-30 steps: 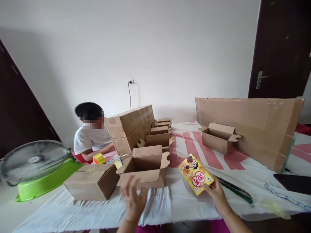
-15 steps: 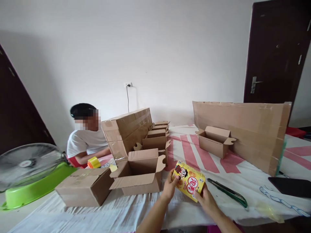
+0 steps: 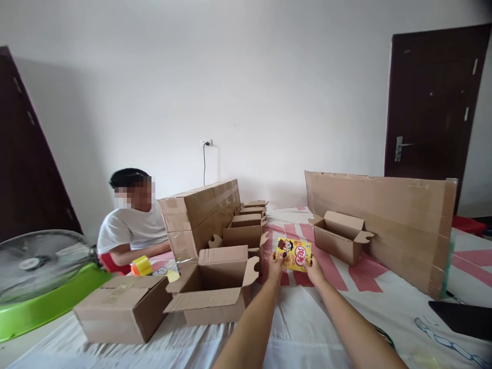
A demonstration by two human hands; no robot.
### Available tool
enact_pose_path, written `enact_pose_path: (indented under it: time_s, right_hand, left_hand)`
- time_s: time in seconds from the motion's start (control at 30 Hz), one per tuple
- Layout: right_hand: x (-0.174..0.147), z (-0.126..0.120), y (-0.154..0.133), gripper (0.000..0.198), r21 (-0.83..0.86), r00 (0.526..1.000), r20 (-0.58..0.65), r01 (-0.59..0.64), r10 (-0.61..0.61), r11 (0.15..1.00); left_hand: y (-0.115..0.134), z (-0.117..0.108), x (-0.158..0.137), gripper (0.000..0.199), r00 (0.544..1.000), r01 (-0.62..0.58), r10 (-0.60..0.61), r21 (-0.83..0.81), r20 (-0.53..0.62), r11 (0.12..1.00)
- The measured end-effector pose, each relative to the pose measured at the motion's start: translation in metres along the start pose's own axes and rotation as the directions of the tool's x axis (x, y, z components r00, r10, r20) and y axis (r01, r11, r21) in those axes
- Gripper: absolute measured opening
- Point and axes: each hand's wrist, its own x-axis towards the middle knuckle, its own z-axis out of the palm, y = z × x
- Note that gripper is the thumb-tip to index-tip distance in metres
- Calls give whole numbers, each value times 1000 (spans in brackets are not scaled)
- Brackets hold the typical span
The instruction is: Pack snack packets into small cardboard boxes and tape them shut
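A yellow snack box (image 3: pixel 294 254) with a cartoon figure and red lettering is held up over the table, its printed face toward me. My left hand (image 3: pixel 275 265) grips its left edge, and my right hand (image 3: pixel 313 267) closes on the right edge. Left of my left hand, a cardboard box (image 3: pixel 213 312) stands with its flaps up; more open boxes (image 3: pixel 242 237) line up behind it. Beyond my right hand sits another open cardboard box (image 3: pixel 336 243). My right forearm hides most of a green-handled utility knife (image 3: pixel 384 335).
A closed carton (image 3: pixel 111 312) stands at front left, beside a green fan (image 3: pixel 49 302). Taped cartons (image 3: pixel 207 210) form a wall, with a yellow tape roll (image 3: pixel 142 265) and a seated person (image 3: pixel 132 230) beyond. A tall cardboard panel (image 3: pixel 384 215) and a dark flat object (image 3: pixel 461 316) are at right.
Both hands have moved forward, away from me, with the snack box, which is now held more level. My right forearm now covers most of the knife. The view has tilted up slightly.
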Motion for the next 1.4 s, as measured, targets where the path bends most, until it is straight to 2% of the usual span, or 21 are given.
enact_pose_path:
  time_s: [0.1, 0.2, 0.3, 0.37, 0.43, 0.53, 0.63, 0.7, 0.73, 0.83, 0.9, 0.97, 1.0, 1.03, 1.07, 1.13, 1.2, 1.27, 1.4]
  right_hand:
    - [-26, -3, 10, 39, 99, 998, 45, -57, 53, 993]
    - [-58, -11, 11, 42, 204, 986, 147, -104, 74, 973]
    - [-96, -23, 5, 47, 278, 965, 256, -132, 58, 951]
    - [-121, -29, -2, 53, 325, 927, 373, -164, 33, 932]
    - [-144, -30, -7, 60, 359, 861, 508, -198, -13, 912]
    - [-172, -17, -12, 65, 365, 724, 683, -222, -98, 904]
    - [-190, 13, -16, 64, 339, 570, 806, -224, -160, 914]
    - [-197, 38, -19, 64, 314, 509, 841, -184, -183, 932]
    - [-199, 51, -21, 64, 301, 502, 843, -142, -194, 943]
    - [-203, 89, -20, 57, 243, 539, 807, 65, -239, 968]
    - [-204, 107, -13, 49, 156, 596, 757, 235, -269, 960]
    - [-203, 120, -1, 46, 46, 660, 698, 346, -277, 937]
    - [-202, 124, 6, 45, 1, 693, 664, 374, -280, 928]
    - [-201, 126, 12, 42, -29, 723, 629, 388, -284, 921]
    - [-200, 128, 17, 39, -45, 749, 596, 391, -290, 919]
    - [-198, 129, 23, 31, -53, 790, 532, 389, -304, 920]
    - [-196, 129, 25, 22, -55, 813, 494, 384, -309, 922]
    - [-193, 128, 24, 16, -69, 839, 447, 377, -310, 923]
    - [-185, 127, 24, 10, -107, 902, 311, 346, -299, 932]
  left_hand:
    - [-6, -11, -25, 34, 999, 33, -33, 44, -7, 998]
    - [-9, -29, -68, 50, 1000, 26, -25, 64, -14, 998]
    - [-5, -59, -119, 65, 1000, 17, -18, 61, 24, 998]
    - [2, -85, -150, 66, 999, 18, -21, 66, 44, 998]
    - [9, -117, -175, 65, 997, -17, 10, 97, 72, 995]
    - [21, -170, -200, 67, 997, -59, 51, 163, 58, 985]
    - [38, -220, -209, 74, 1000, 19, -16, 134, -24, 991]
    - [56, -250, -207, 77, 995, 54, -41, 128, -96, 990]
    - [66, -263, -205, 76, 991, 56, -37, 143, -127, 988]
    - [94, -296, -192, 71, 988, 67, -30, 249, -149, 966]
    - [104, -310, -183, 75, 967, 67, 42, 409, -250, 910]
    - [99, -315, -177, 77, 890, 67, 249, 649, -383, 757]
    - [93, -313, -176, 75, 843, 55, 379, 763, -381, 644]
    - [84, -310, -175, 70, 813, 35, 482, 854, -326, 518]
    - [75, -304, -175, 64, 808, -21, 546, 915, -222, 404]
    - [59, -286, -173, 57, 812, -96, 580, 968, -60, 234]
    - [52, -264, -167, 59, 835, -84, 550, 985, -11, 148]
    - [53, -242, -156, 66, 855, -53, 518, 993, -8, 102]
    - [55, -206, -128, 70, 823, -17, 567, 1000, 4, 18]
